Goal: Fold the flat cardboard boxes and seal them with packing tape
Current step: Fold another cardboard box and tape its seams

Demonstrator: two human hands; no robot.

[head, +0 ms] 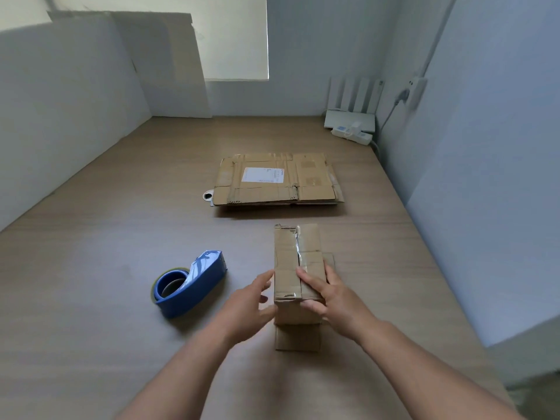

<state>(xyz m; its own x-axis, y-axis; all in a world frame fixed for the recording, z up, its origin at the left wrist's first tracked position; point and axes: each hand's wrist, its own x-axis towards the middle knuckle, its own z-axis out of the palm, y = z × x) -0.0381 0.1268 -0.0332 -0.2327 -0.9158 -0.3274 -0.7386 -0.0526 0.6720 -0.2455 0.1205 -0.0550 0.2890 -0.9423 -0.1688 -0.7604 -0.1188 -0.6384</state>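
Your right hand [330, 295] grips the taped box [295, 253], your left hand [251, 304] spread against its side, tape dispenser [191, 283] left of both.

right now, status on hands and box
Right hand grips small box at near top edge. Left hand at its left side, fingers loose. Tape dispenser down, left of box. Nothing blocking.
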